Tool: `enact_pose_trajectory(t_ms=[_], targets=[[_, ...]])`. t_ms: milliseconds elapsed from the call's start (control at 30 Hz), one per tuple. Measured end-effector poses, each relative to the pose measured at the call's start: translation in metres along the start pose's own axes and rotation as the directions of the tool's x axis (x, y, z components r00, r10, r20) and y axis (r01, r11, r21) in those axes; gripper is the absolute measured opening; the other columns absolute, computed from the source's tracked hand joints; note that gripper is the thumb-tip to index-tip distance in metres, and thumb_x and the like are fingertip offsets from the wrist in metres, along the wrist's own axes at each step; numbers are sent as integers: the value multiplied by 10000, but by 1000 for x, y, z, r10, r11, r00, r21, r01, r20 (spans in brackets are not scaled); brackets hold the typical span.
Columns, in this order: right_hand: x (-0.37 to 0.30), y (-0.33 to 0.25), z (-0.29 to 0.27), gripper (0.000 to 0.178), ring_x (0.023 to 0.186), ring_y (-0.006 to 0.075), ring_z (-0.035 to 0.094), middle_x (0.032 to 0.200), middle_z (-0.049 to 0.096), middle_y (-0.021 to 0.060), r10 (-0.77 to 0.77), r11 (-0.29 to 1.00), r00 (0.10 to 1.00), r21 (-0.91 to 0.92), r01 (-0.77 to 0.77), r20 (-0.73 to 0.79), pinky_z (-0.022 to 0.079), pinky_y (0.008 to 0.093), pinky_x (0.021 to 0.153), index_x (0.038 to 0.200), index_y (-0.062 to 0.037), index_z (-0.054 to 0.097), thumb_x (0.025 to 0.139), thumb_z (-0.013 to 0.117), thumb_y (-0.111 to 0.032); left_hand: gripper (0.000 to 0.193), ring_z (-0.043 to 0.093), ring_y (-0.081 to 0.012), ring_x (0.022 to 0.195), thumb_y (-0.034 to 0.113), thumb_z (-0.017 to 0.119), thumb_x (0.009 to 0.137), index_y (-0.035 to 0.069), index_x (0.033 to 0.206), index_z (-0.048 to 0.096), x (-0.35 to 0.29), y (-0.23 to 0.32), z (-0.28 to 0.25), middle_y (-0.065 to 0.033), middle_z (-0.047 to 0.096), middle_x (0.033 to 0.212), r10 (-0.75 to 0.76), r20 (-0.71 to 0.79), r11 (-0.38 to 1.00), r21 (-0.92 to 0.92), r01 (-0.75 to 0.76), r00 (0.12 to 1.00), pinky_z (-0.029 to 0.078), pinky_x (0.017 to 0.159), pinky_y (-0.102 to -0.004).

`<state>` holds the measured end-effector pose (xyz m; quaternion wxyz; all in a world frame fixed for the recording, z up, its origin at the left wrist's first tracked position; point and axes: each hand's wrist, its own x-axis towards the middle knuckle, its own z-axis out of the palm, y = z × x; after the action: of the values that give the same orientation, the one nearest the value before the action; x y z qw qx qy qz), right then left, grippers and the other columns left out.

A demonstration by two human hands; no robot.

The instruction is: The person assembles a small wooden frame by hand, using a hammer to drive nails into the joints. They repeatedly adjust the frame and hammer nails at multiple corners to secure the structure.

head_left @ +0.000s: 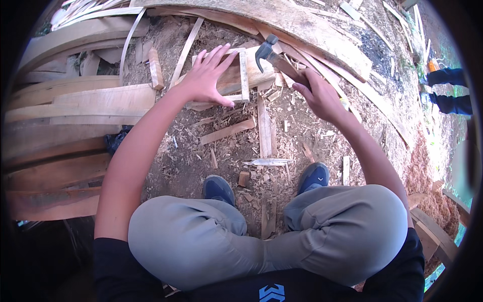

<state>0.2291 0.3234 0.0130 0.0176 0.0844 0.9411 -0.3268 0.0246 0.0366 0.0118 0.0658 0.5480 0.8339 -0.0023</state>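
Note:
My right hand (320, 94) is closed round the wooden handle of a claw hammer (270, 49). The hammer's dark metal head points up and to the left, near the right side of a small wooden frame (244, 75). My left hand (209, 75) is spread over the left part of that frame, fingers apart and thumb stretched toward its lower edge; whether the palm touches it I cannot tell. The frame is made of pale thin strips and lies against a thick wood block (260, 73). My left hand hides the frame's left side.
Planks are stacked at the left (80, 105). A long curved slab (312, 35) lies across the far side. Wood shavings and offcuts (229, 131) cover the ground before my shoes (219, 190). Another person's legs (448, 90) stand at the far right.

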Motion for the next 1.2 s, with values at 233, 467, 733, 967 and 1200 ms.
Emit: enact_pose_trajectory(t_ms=[233,467,733,967,1200], targets=[[6,5,19,404,828,319,675,941,697,175,-31,988,989,154,8,144,503,442,760,1222,-69,540,1037,591,-425,1263,131,-345,1572,780,729,609,180,1632,293,-9,0,4,-163,116,1704,21,-29,990,139,-17,999,99,1267,-577],[16,7,29,462,796,232,611,891,641,121,13,972,984,230,-54,178,486,409,742,1217,-61,544,1032,591,-482,1166,153,-336,1566,749,769,603,184,1566,434,-10,3,8,-152,143,1697,24,-84,990,141,-12,996,117,1263,-584],[24,19,42,489,909,289,692,1029,703,151,7,999,994,42,-12,106,525,427,811,1250,-111,539,1015,580,-538,1088,148,-330,1571,702,790,599,170,1506,512,-10,2,10,-151,150,1702,37,-129,995,93,-25,991,119,1262,-577],[24,71,22,481,867,277,711,1079,733,182,78,991,997,107,-75,-23,552,403,734,1271,-81,572,1004,631,-476,1071,151,-324,1572,716,775,604,169,1489,525,-7,2,11,-148,168,1697,12,-101,997,78,-4,995,111,1267,-568],[-3,22,-16,449,754,255,661,931,719,227,17,996,995,86,-25,99,501,418,684,1273,-48,481,1004,680,-348,1039,143,-295,1580,665,820,598,103,1428,549,-11,2,10,-140,196,1692,-9,-131,999,41,14,991,98,1282,-547]])
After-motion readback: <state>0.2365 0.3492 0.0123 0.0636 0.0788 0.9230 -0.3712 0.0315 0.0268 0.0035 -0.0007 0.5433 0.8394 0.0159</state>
